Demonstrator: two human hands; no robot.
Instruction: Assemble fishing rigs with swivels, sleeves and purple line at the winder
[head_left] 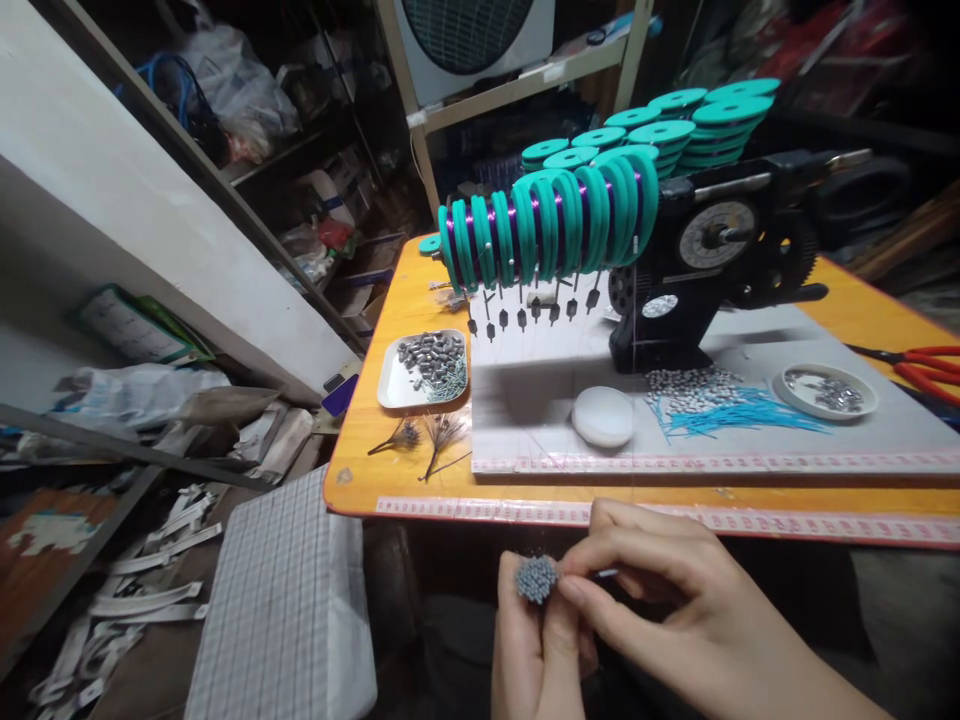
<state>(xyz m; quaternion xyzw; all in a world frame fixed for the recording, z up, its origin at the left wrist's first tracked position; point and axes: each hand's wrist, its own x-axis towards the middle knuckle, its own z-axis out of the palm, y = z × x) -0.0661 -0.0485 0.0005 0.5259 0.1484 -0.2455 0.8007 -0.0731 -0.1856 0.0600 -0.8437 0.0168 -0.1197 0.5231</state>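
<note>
Below the table's front edge, my left hand [536, 640] grips a tight bundle of thin grey-tipped strands [535, 579], the round cluster of tips facing up. My right hand [660, 590] is beside it, thumb and index finger pinched together at the bundle's right edge. What lies in that pinch is too small to make out. A short pale tip shows between the right-hand fingers. Beyond my hands stands a black hand-cranked winding machine [712, 240] with a row of green spools [547, 225] wound with purple wire. Small dark weights [523, 318] hang under the spools.
On the yellow table [352, 470] sit a white tray [386, 390] of grey pieces, two dark wire bunches [435, 445], a white round lid [602, 416], blue strands [742, 415], a round dish [795, 395] of metal bits and red-handled pliers [930, 370]. A checked cloth surface [285, 600] is at left.
</note>
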